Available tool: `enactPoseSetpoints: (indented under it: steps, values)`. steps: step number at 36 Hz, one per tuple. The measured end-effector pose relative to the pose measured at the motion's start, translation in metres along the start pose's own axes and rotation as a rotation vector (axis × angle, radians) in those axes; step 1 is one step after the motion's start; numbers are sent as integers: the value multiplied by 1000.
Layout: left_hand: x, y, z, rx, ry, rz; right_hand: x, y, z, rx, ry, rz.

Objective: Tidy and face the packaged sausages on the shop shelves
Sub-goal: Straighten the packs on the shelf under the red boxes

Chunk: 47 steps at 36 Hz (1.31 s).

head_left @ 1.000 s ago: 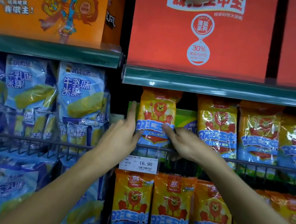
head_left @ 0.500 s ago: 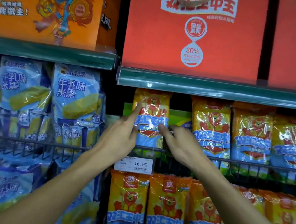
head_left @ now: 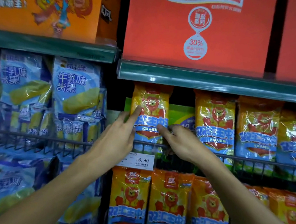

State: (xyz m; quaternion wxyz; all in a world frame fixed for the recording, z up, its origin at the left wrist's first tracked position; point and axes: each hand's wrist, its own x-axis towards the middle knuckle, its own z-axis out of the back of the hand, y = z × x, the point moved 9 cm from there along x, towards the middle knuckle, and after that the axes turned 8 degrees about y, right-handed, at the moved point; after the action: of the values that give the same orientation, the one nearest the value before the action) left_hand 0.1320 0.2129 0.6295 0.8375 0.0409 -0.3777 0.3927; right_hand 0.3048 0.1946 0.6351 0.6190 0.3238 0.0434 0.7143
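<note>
A yellow and blue sausage pack (head_left: 152, 101) with a lion picture stands upright at the left end of the middle shelf, behind the wire rail (head_left: 250, 160). My left hand (head_left: 119, 136) touches its left edge with straight fingers. My right hand (head_left: 181, 140) rests on its lower right front, index finger on the blue band. To the right, more of the same packs (head_left: 215, 124) stand in a row. A green pack (head_left: 180, 114) shows behind the gap between them.
Below the rail hangs a price tag (head_left: 140, 160) reading 16.90, above another row of lion sausage packs (head_left: 168, 204). Blue snack bags (head_left: 75, 87) fill the left bay. Orange (head_left: 45, 0) and red boxes (head_left: 197, 28) stand on the top shelf.
Both hands have loosened from the pack's sides. The left hand's fingers now lie straight on its left edge, and the right hand has slid slightly lower and to the right.
</note>
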Motion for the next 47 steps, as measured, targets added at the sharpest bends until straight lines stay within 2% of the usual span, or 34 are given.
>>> enactPoseSetpoints:
  steps: [6,9,15,18,21,24,29,34,38,41,43,45,47]
  values:
    - [-1,-4,10,-74,-50,-36,1,0,3,8,38,16]
    - [3,-4,17,-118,-72,-47,3,2,7,-25,-7,22]
    - [0,-2,8,-16,3,-6,1,1,2,-72,25,16]
    - [-5,-1,6,-17,-18,-11,-3,4,1,-38,62,18]
    - [-13,-5,6,-10,-74,-65,-9,4,0,-29,105,25]
    - [-21,-13,6,54,-134,-165,-15,5,1,-80,75,45]
    - [-25,-22,-15,168,-51,-326,-5,6,0,-97,86,77]
    - [-24,-18,-27,285,-44,-336,-8,4,1,-123,46,74]
    - [-24,-23,-24,214,-26,-318,-26,0,7,-69,30,121]
    - [-32,-49,-8,60,-127,-409,-52,-6,44,59,-98,231]
    - [-36,-70,-1,-128,-157,-444,-75,-20,79,162,-265,287]
    - [-28,-87,-5,-315,-69,-365,-96,-42,109,186,-442,265]
    - [-14,-96,-21,-447,67,-236,-109,-66,126,138,-542,187]
